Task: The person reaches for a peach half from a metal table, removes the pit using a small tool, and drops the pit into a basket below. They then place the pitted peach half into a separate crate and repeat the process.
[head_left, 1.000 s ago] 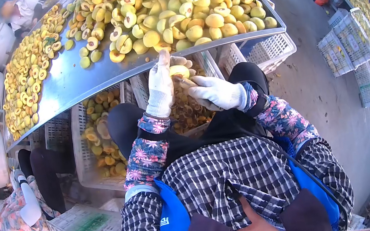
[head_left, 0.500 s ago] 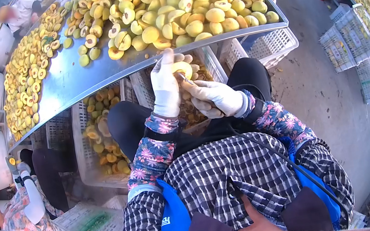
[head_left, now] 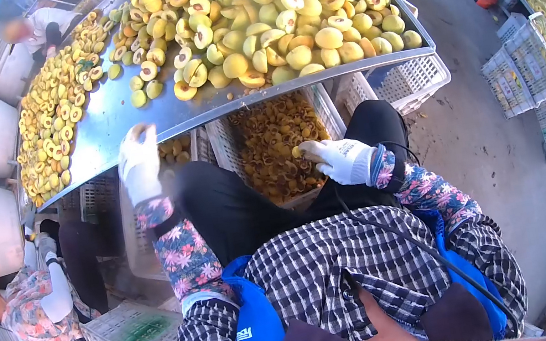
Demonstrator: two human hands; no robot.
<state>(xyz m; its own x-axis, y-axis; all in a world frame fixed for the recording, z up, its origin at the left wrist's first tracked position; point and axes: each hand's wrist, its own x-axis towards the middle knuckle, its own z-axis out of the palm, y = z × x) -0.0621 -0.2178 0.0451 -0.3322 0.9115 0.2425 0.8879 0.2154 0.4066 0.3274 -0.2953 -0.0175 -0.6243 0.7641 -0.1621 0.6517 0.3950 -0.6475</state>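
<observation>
Left hand (head_left: 139, 162) has moved well apart from right hand (head_left: 342, 159)

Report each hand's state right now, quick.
Left hand: fingers blurred; cannot tell whether open, closed or holding anything.
Right hand: closed on a small yellowish piece at its fingertips.

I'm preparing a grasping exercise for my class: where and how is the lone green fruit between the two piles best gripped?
Probably pinch the green fruit by its rounded left and right sides, coming down from the wearer's side. It sits slightly apart from the larger pile and left pile, with bare metal table before it.
</observation>
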